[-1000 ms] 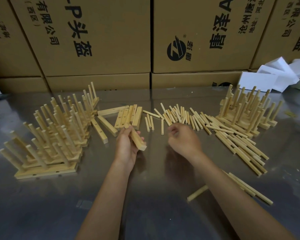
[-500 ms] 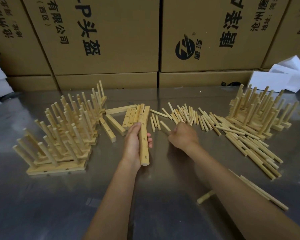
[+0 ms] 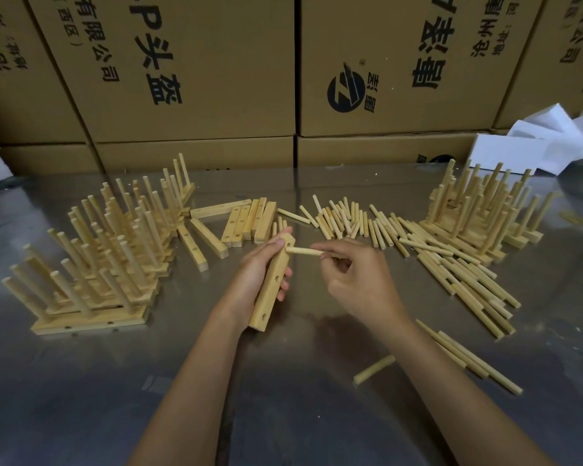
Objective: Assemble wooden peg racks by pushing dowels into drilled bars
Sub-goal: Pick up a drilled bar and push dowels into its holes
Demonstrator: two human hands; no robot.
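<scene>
Hands: two, both bare, above the metal table [image 3: 300, 415].
Left hand [image 3: 253, 284]: fingers curled round one bar [image 3: 272, 287], mid-scene; three holes showed.
Bar axis: near-left to far-right, far end raised.
Right hand [image 3: 357, 280]: fingertips pinched one dowel [image 3: 305, 252].
Dowel axis: left-right, left tip at the bar's far hole; depth unclear.
Spare bars [image 3: 249, 222]: about seven, far of the hands.
Loose dowels [image 3: 451, 264]: too many to count.
Rack stacks: two, left [image 3: 91, 257] and far right [image 3: 482, 216].
Boxes [image 3: 196, 68]: cropped at the top.

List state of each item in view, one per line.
left hand: grips bar
bar: held upright-tilted, two holes empty
right hand: pinches dowel
dowel: tip at bar's top hole
loose dowels: lying flat
finished racks: stacked, pegs up
spare bars: lying unfilled
</scene>
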